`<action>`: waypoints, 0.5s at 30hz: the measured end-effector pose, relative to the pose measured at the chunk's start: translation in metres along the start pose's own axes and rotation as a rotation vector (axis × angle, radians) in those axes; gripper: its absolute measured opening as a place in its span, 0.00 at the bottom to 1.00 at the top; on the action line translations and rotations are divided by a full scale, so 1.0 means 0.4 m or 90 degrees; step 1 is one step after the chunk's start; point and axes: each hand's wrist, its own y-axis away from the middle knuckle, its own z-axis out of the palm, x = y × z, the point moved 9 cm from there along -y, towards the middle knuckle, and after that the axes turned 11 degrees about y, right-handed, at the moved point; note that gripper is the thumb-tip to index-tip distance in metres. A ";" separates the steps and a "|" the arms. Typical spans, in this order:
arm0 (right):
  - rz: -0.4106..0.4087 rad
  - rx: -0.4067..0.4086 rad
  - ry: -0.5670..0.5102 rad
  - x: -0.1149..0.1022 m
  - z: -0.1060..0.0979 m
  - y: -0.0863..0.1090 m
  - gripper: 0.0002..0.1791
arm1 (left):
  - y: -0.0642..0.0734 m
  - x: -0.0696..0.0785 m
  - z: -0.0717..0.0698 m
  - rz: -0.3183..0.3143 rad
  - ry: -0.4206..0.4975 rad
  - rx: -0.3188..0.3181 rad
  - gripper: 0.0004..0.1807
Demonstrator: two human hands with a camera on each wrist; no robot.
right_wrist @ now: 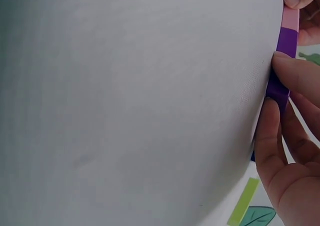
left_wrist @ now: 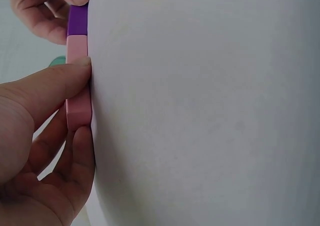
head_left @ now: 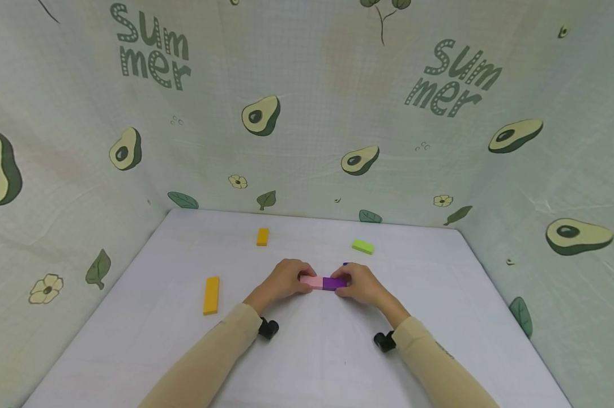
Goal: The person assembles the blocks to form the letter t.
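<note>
Near the middle of the table, a pink block and a purple block lie end to end in one line, their short ends meeting. My left hand pinches the pink block, and in the left wrist view the thumb lies along its near side with fingers at its outer end. The purple block is pinched by my right hand, thumb on the near side and a finger at its outer end. Both blocks rest flat against the white tabletop. A blue piece shows just behind the right hand, mostly hidden by it.
A long orange block lies to the left, a shorter orange block farther back. Beyond the right hand is a lime green block. Printed cloth walls the white table at the back and both sides.
</note>
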 end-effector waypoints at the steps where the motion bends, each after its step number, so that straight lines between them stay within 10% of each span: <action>1: 0.000 0.000 0.001 0.000 0.000 0.000 0.16 | 0.000 0.000 0.000 0.000 0.001 0.000 0.12; 15: 0.004 0.002 -0.004 -0.001 -0.004 0.000 0.16 | -0.003 0.001 0.001 -0.001 -0.005 0.003 0.13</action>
